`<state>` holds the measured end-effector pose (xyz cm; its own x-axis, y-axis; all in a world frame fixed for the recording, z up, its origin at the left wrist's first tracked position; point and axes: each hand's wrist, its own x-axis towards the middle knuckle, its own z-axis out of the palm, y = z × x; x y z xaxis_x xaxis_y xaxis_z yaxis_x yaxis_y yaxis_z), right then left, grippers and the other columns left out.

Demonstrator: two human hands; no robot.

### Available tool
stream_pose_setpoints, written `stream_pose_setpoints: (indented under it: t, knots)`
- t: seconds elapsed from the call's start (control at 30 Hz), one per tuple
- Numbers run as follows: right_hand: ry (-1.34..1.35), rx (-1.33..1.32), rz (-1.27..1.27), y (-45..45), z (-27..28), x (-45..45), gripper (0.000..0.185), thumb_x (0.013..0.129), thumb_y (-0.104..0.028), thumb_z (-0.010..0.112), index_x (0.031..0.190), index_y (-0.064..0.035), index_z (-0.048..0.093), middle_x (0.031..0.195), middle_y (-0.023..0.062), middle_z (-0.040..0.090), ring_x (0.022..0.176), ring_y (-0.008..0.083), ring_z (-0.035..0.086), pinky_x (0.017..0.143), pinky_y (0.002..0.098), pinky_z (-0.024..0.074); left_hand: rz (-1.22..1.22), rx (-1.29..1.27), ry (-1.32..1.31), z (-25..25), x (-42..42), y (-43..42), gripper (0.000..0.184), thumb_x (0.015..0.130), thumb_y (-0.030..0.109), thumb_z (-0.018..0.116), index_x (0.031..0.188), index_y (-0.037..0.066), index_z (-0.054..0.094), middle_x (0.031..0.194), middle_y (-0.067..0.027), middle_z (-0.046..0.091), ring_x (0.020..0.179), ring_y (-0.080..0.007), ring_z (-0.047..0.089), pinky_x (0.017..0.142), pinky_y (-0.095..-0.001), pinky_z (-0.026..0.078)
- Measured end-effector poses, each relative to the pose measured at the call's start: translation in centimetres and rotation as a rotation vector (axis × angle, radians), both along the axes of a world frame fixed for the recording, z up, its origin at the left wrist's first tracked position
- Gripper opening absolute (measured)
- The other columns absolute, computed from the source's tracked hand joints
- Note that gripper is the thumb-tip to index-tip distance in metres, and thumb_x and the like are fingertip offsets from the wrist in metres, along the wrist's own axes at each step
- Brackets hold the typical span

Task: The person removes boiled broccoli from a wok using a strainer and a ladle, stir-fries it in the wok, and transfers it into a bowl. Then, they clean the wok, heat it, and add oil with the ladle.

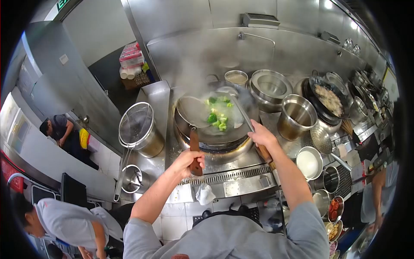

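- Firmly, the left hand [189, 162] is wrapped round the wooden handle of a round strainer [193, 127], whose hoop tilts over the near-left side of the wok.
- Likewise, the right hand [262, 134] grips a long-handled utensil [243, 113] by its shaft, which runs forward over the wok; steam makes its head hard to read.
- Ahead of and between both hands sits the wok [224, 139], with broccoli [212, 118] heaped around its middle.
- Left of the left hand, on the bench [160, 108], stands a tall pot [153, 146] with a mesh sieve [136, 121] across its mouth.
- Beyond the right hand, a small pot [236, 83] holds something pale and cloudy; a wide pot [266, 105] stands beside it.
- Just right of the right hand is a deep steel pot [293, 131], its contents too dark to tell.
- Farther right and beyond, a black wok [311, 96] holds something brownish and foamy.
- Right of the right forearm, a bowl [320, 166] holds something white; nearer the body, another bowl [342, 207] holds red pieces.
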<state>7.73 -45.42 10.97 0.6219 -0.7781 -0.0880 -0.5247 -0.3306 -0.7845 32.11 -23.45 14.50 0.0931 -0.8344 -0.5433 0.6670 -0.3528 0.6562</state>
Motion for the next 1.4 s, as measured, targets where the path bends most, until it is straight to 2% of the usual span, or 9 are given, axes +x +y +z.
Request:
stream_pose_setpoints:
  t: [0.17, 0.37, 0.63, 0.83, 0.97, 1.03, 1.1, 1.2, 1.4]
  knots:
    - [-0.590, 0.680, -0.110, 8.5, -2.0, -1.8, 0.035, 0.089, -0.007, 0.054, 0.121, -0.0001, 0.042, 0.065, 0.0016, 0.046, 0.049, 0.0110, 0.047, 0.040, 0.0275, 0.0425, -0.073, 0.010, 0.315, 0.6, -1.0, -1.1, 0.011, 0.091, -0.001, 0.049, 0.099, -0.002, 0.041, 0.082, -0.0091, 0.049, 0.060, -0.0101, 0.047, 0.051, -0.0241, 0.044]
    - [-0.915, 0.877, -0.167, 12.0, 1.5, -0.7, 0.041, 0.089, -0.004, 0.052, 0.128, -0.0020, 0.039, 0.064, 0.0007, 0.046, 0.046, 0.0108, 0.045, 0.039, 0.0255, 0.0385, -0.101, -0.096, 0.547, -0.4, 1.0, -0.5, 0.009, 0.094, 0.000, 0.047, 0.100, -0.004, 0.041, 0.080, -0.0073, 0.047, 0.057, -0.0094, 0.044, 0.048, -0.0213, 0.041]
    - [-0.194, 0.128, 0.040, 1.4, 2.7, 4.9, 0.057, 0.084, -0.007, 0.057, 0.137, -0.0034, 0.037, 0.065, 0.0073, 0.054, 0.046, 0.0133, 0.051, 0.040, 0.0289, 0.0425, -0.032, -0.138, 0.098, 2.0, 5.1, 5.6, 0.022, 0.091, 0.002, 0.048, 0.111, -0.001, 0.043, 0.082, -0.0057, 0.049, 0.059, -0.0071, 0.044, 0.046, -0.0199, 0.038]
    - [0.321, -0.321, 0.195, -3.8, 1.4, 7.1, 0.064, 0.081, -0.011, 0.055, 0.140, -0.0004, 0.032, 0.104, 0.0290, 0.063, 0.095, 0.0410, 0.063, 0.084, 0.0451, 0.0490, -0.030, -0.017, -0.407, 4.7, 5.6, 5.0, 0.014, 0.088, 0.004, 0.048, 0.099, 0.006, 0.042, 0.077, -0.0078, 0.051, 0.055, -0.0125, 0.047, 0.044, -0.0288, 0.042]
    - [0.477, -0.224, 0.120, -0.3, 3.7, 1.1, 0.049, 0.081, -0.006, 0.053, 0.128, 0.0011, 0.041, 0.089, 0.0248, 0.065, 0.077, 0.0366, 0.067, 0.065, 0.0435, 0.0531, -0.188, 0.094, -0.451, 4.1, 5.4, 3.7, 0.017, 0.087, 0.002, 0.050, 0.102, 0.007, 0.042, 0.077, -0.0078, 0.051, 0.057, -0.0122, 0.048, 0.046, -0.0285, 0.042]
    - [0.232, 0.142, 0.139, 1.2, 3.4, -3.1, 0.038, 0.083, -0.010, 0.055, 0.117, 0.0018, 0.043, 0.081, 0.0170, 0.063, 0.063, 0.0272, 0.064, 0.052, 0.0395, 0.0508, -0.244, 0.144, -0.456, 3.8, 5.2, 3.2, 0.018, 0.087, 0.002, 0.051, 0.103, 0.006, 0.043, 0.077, -0.0077, 0.051, 0.057, -0.0120, 0.048, 0.047, -0.0283, 0.043]
    - [-0.181, 0.393, 0.092, 3.9, 0.4, -4.7, 0.055, 0.087, -0.009, 0.055, 0.137, -0.0010, 0.032, 0.064, 0.0037, 0.048, 0.048, 0.0100, 0.047, 0.041, 0.0261, 0.0427, -0.351, 0.143, -0.177, 2.3, 5.0, 2.4, 0.020, 0.088, 0.002, 0.052, 0.106, 0.004, 0.044, 0.077, -0.0074, 0.051, 0.058, -0.0113, 0.048, 0.049, -0.0272, 0.044]
    - [-0.775, 0.732, 0.005, 8.7, -1.5, -3.7, 0.047, 0.089, -0.005, 0.054, 0.133, -0.0035, 0.038, 0.063, -0.0010, 0.042, 0.050, 0.0075, 0.045, 0.040, 0.0242, 0.0409, -0.343, 0.080, -0.076, 0.3, 4.3, 1.1, 0.021, 0.092, 0.006, 0.053, 0.112, 0.001, 0.047, 0.078, -0.0054, 0.050, 0.056, -0.0087, 0.047, 0.047, -0.0231, 0.042]
    - [-0.597, 0.474, 0.003, 10.7, 1.8, -3.2, 0.061, 0.088, -0.007, 0.056, 0.143, -0.0025, 0.029, 0.070, 0.0010, 0.048, 0.051, 0.0083, 0.045, 0.040, 0.0249, 0.0400, -0.372, -0.012, -0.080, -2.3, 5.9, 0.8, 0.028, 0.094, 0.018, 0.056, 0.114, 0.000, 0.050, 0.082, -0.0070, 0.055, 0.054, -0.0103, 0.050, 0.044, -0.0218, 0.045]
